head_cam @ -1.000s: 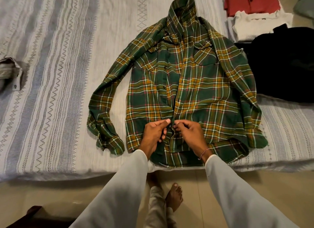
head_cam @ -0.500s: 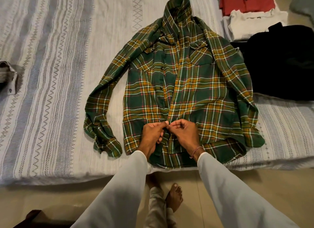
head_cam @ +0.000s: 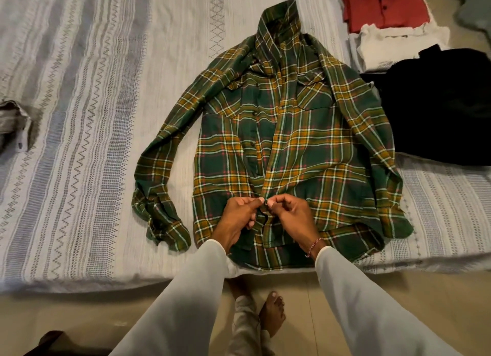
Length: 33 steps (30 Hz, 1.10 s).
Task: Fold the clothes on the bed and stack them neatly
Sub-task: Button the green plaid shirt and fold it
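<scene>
Striped bedding covers the bed (head_cam: pixel 79 116), which serves as the work surface, with a tiled floor (head_cam: pixel 79 316) below its near edge. From the head view, the one view given, the shirt (head_cam: pixel 300 143), a green and yellow plaid, is the landmark: it lies face up in the middle of the bed, collar at the far end, hem at the near edge, sleeves trailing down each side, so the front is easy to reach.

Near its hem, on the front opening, the left hand (head_cam: pixel 239 220) and the right hand (head_cam: pixel 292 217) meet. Each pinches one edge of the opening between thumb and fingertips, thumbs nearly touching. The grip suggests a low button is being fastened, which would keep the front panels from sliding apart during folding; the button itself is too small to make out.

Right of the shirt lies a black garment (head_cam: pixel 438 111), spread and not yet folded, touching the shirt's sleeve. Beyond it, at the far right, a white top (head_cam: pixel 393 45) and a red top (head_cam: pixel 382 7) sit folded, seemingly the start of the stack. Well to the shirt's left, a grey cloth (head_cam: pixel 13 124) lies at the frame edge.

Folding of the shirt has not yet begun.
</scene>
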{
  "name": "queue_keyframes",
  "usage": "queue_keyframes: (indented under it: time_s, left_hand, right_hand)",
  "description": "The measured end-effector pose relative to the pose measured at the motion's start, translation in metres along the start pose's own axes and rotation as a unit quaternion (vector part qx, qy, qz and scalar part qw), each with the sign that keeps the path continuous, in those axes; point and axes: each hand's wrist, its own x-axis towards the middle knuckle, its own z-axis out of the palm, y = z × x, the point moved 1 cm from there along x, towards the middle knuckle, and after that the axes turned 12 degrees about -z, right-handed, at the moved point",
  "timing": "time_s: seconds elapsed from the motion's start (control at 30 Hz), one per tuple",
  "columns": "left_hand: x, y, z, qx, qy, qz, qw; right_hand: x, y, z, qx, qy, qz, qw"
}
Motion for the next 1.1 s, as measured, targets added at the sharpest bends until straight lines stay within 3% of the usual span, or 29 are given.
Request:
queue_keyframes:
  time_s: [0.13,0.27,0.37,0.43,0.5,0.6,0.73,0.9,1.1]
  left_hand:
    - [-0.002,0.003,0.008,0.110,0.071,0.050,0.990]
    - [-0.006,0.028,0.004,0.213,0.201,0.113,0.949]
    - [-0.010,0.056,0.007,0.247,0.236,0.205,0.917]
    - [-0.005,0.068,0.011,0.270,0.242,0.230,0.903]
    - [0.006,0.071,0.014,0.301,0.248,0.214,0.896]
    - [0.018,0.067,0.013,0.285,0.269,0.167,0.905]
    - [0.019,0.066,0.012,0.236,0.271,0.134,0.923]
    - [0.021,0.074,0.007,0.093,0.174,0.105,0.975]
    - [0.021,0.084,0.009,-0.003,0.089,0.066,0.994]
  right_hand:
    - [-0.006,-0.001,-0.001,-0.111,-0.014,0.008,0.994]
    - [0.001,-0.025,0.004,-0.215,0.079,0.005,0.973]
    - [0.021,-0.050,0.010,-0.224,0.139,-0.070,0.962]
    - [0.039,-0.058,0.014,-0.226,0.124,-0.101,0.961]
    - [0.055,-0.059,0.015,-0.235,0.101,-0.073,0.964]
    - [0.066,-0.054,0.013,-0.261,0.083,-0.004,0.962]
    - [0.066,-0.048,0.010,-0.262,0.089,0.015,0.961]
    - [0.062,-0.053,0.000,-0.181,0.121,0.023,0.976]
    - [0.058,-0.057,-0.004,-0.063,0.175,0.038,0.982]
